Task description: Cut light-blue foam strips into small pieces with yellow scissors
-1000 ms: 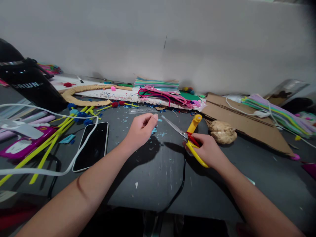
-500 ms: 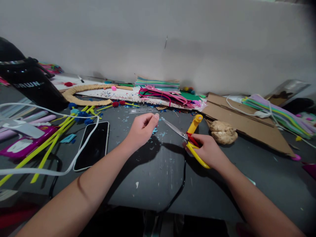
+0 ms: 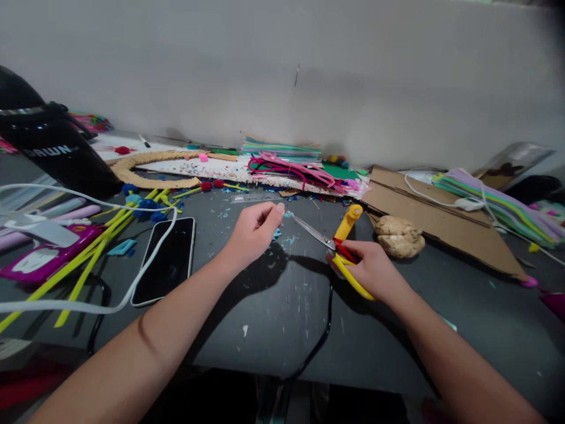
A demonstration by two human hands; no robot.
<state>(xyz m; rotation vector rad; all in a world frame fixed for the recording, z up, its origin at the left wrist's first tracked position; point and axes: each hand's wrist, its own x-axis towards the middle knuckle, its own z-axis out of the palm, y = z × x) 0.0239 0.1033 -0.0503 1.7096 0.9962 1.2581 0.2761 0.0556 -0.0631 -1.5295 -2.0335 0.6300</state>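
Note:
My right hand [image 3: 373, 270] is closed round the yellow and red handles of a pair of scissors [image 3: 315, 234]. The blades point up and left, with their tips just short of my left fingertips. My left hand [image 3: 258, 229] is pinched, thumb against fingers; whatever it grips is hidden or too small to make out. Small light-blue scraps [image 3: 276, 234] lie on the dark tabletop beside and beneath the left fingers. A clear ruler [image 3: 251, 198] lies flat behind that hand.
Left stand a phone [image 3: 165, 265], a white cable [image 3: 150, 265], yellow stems [image 3: 95, 250], a purple glue gun [image 3: 57, 253] and a black bottle [image 3: 53, 141]. A tan ring [image 3: 154, 158] and pink pipe cleaners [image 3: 295, 168] lie behind. A beige lump [image 3: 399, 237] and cardboard [image 3: 441, 218] are right.
Both hands keep almost the same place. The scissors' tips have shifted very slightly, and a bit of light blue now shows at them.

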